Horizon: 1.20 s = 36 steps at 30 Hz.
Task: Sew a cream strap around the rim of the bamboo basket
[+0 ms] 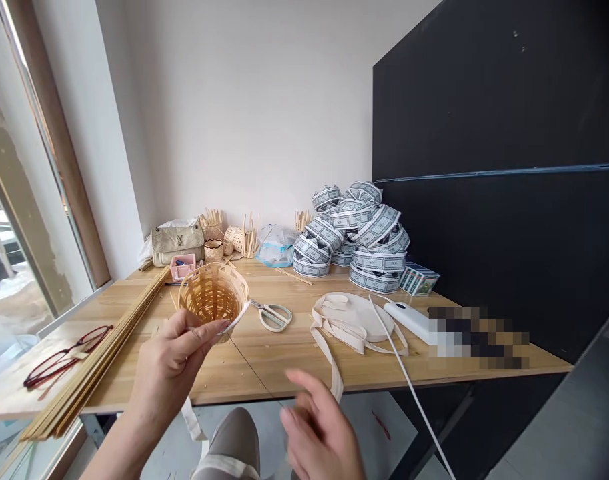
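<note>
A small woven basket (215,293) of light strips is tilted with its opening toward me, above the table's front part. My left hand (177,353) pinches its near rim, where a white strip (241,313) lies along the edge. From there a thin dark thread (251,363) runs down and right to my right hand (321,427). That hand is in front of the table edge, fingers curled and a little blurred; the thread's end at the fingers is too small to make out.
Scissors (274,317) lie right of the basket, beside a coil of cream tape (351,320). Long wooden strips (109,340) and red glasses (67,357) are at left. Behind stand a handbag (178,245), a pink box (183,268) and stacked patterned bands (377,260).
</note>
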Motion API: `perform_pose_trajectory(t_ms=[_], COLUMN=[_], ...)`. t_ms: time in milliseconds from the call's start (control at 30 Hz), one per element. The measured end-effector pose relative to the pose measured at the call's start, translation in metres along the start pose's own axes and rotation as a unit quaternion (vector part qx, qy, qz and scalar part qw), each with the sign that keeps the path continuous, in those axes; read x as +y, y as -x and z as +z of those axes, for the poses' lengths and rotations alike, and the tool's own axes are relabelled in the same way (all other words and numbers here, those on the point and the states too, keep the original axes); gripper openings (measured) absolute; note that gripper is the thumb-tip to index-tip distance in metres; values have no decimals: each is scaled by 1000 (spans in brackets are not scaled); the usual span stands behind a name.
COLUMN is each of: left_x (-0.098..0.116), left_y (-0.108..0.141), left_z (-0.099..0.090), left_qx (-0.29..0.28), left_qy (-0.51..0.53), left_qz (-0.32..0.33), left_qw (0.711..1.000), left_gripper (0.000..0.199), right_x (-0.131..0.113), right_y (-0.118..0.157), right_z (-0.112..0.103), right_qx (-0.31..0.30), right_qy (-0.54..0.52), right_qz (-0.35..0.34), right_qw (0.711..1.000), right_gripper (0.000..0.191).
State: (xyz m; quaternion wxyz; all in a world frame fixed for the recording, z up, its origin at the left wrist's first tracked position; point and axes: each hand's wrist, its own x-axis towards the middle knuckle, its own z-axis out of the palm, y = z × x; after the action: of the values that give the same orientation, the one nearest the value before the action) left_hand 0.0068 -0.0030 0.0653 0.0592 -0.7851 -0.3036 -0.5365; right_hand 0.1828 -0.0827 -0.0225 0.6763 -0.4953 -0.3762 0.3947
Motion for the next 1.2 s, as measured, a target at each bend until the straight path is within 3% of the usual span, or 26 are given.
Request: perform_pose_trajectory(t_ms=[67,133,200,367,533,633,733,800,867,967,1067,1133,1200], left_x=[4,5,5,3,3,2,1,-1,-2,-3,-4,-2,2], left_y=[3,5,7,8,10,12,10,8,6,8,13,15,16], left_z=[-1,-2,-3,-6,-2,1,0,-4,-8,-11,-7,-4,0], left_qx=[-3,-7,-9,9,21,22,32,47,55,51,47,45,45], left_qy=[-5,-6,-7,-7,9,23,62,101,138,183,233,270,309], left_qz=[14,23,25,-5,-28,-48,-82,-112,-148,-208,-256,-281,-298], left_qw=[1000,1000,1000,1000,999,998,994,987,978,959,937,920,902], left_gripper=[22,21,21,22,22,20,18,15,10,9,13,12,13], right_x=[-22,-36,-41,-27,-6,3,11,15,13,-7,-45,-68,-83], right_y=[-11,-17,-18,-10,-5,-3,-5,-10,-15,-16,-8,-4,-3], right_z=[30,54,65,43,15,12,9,1,-10,-24,-20,-6,13], right_qx=[-101,-190,-236,-210,-217,-233,-234,-214,-151,-39,-21,-44,-70], right_qy=[-120,-177,-189,-223,-279,-264,-171,-52,58,155,237,275,293], right_qz=[77,91,78,45,113,142,144,95,3,-122,-261,-382,-460], right_qw=[985,961,950,951,929,925,946,971,987,980,936,881,835], right_gripper=[46,42,34,52,57,58,50,45,49,35,14,11,14])
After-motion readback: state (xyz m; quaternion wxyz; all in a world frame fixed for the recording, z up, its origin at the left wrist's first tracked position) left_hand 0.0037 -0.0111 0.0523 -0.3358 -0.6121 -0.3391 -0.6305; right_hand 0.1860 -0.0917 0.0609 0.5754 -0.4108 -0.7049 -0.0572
